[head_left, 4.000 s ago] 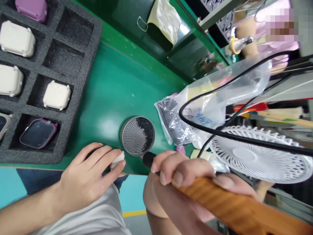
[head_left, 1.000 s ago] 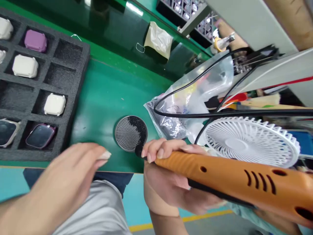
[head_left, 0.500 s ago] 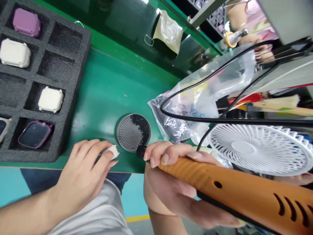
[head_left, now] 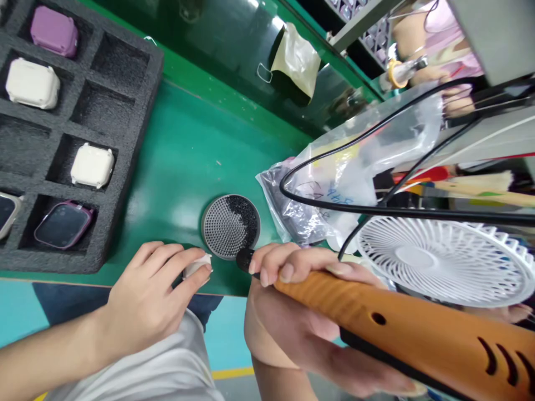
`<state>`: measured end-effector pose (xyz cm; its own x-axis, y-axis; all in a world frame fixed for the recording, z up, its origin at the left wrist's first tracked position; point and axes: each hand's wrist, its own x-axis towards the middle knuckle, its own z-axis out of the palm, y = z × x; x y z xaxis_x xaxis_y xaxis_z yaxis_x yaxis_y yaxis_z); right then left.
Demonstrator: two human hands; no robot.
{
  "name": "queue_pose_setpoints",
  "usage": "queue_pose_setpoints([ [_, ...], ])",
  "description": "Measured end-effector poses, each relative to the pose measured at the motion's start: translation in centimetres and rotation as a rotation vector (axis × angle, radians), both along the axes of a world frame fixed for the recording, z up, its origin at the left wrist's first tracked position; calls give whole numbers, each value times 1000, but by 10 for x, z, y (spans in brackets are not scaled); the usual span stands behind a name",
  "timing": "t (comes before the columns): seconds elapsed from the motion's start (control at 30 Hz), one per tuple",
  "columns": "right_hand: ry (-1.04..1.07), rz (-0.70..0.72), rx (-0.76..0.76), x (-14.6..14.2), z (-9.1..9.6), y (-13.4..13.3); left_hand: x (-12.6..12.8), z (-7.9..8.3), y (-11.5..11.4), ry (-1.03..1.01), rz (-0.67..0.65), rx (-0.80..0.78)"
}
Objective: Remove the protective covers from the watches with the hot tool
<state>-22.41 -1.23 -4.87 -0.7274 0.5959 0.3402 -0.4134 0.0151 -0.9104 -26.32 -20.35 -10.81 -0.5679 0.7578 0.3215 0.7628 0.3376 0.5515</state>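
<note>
The left hand (head_left: 148, 295) was closed in a pinch on a small white piece (head_left: 197, 265), apparently plastic, at 8 o'clock from the perforated metal disc (head_left: 229, 226). The right hand (head_left: 296, 295) was wrapped firmly around an orange handheld tool (head_left: 376, 328), its black tip (head_left: 244, 259) just beside the disc's 5 o'clock rim, above the green desk (head_left: 188, 156).

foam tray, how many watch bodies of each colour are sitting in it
white watch body: 2
purple watch body: 1
pink-rimmed dark-screen watch: 1
silver-rimmed dark-screen watch: 1
total in the foam tray: 5
</note>
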Motion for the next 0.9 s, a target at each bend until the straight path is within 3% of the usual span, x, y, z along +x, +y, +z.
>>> queue_pose_setpoints([
  [0.2,-64,-35,52,10,16,-9,3,-3,2,14,-37,-38],
  [0.47,12,28,37,9,-4,-23,1,-2,3,9,-22,-34],
  [0.73,-32,-26,104,2,-2,-29,0,-2,4,-13,-35,-20],
  [0.83,-67,-31,164,8,-8,-24,-1,-1,4,-16,-31,-12],
  [0.9,-65,42,180,14,-14,-13,0,-1,4,-14,-25,-2],
])
